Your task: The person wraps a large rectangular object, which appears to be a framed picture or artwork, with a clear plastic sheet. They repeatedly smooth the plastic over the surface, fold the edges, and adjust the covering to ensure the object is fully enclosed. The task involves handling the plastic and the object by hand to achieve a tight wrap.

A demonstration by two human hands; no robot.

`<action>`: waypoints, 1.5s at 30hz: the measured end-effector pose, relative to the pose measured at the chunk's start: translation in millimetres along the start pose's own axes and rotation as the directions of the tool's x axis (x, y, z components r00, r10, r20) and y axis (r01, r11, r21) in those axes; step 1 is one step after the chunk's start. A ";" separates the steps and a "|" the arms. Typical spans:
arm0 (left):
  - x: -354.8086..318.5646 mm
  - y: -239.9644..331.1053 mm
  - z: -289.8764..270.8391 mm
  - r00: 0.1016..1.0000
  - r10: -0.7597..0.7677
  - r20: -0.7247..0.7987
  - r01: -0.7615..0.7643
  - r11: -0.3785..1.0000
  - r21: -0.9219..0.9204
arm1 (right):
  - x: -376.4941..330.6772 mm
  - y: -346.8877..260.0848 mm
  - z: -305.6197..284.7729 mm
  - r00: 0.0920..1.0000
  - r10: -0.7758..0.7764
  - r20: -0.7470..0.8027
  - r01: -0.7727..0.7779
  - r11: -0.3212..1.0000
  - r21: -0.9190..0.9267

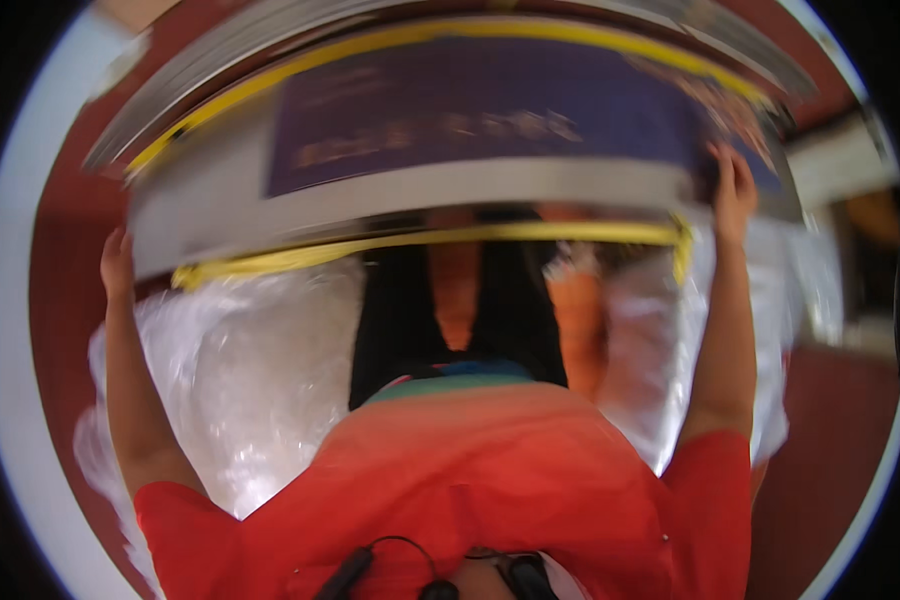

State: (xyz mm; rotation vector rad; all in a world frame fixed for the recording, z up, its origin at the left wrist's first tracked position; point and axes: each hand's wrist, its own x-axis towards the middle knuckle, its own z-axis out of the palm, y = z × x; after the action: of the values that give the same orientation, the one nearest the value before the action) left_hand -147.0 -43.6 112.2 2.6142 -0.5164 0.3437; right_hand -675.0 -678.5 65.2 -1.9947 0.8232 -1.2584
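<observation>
A wide flat panel (210, 185), pale grey with a large dark blue printed area, spans the view in front of me, blurred by motion. Along its far side runs a yellow strip (370, 42). My left hand (118, 264) grips the panel's left end, and only its fingertips show past the edge. At the right end, my right hand (733, 195) holds the panel with fingers lying over the printed side. Its thumb cannot be made out. Below the near edge stretches a second yellow band (420, 240), its right end hanging down.
Clear plastic wrapping (255, 370) lies in a heap to my left, with more plastic sheeting (660, 330) to my right. An orange thing (578, 330) shows beside my dark-trousered legs. Grey metal-like rails (220, 70) arc beyond the panel. The floor (840, 450) is dark red.
</observation>
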 end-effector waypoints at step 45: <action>-96.8 507.1 241.0 0.381 0.910 0.162 -0.585 0.373 -0.720 | -96.0 -66.7 1.4 0.569 0.172 0.804 0.210 0.915 -0.345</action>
State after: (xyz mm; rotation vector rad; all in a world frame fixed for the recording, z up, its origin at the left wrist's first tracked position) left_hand -406.0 -548.9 65.3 1.6134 -1.8248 -0.3015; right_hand -695.6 -563.4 66.0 -2.5591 0.5777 0.0019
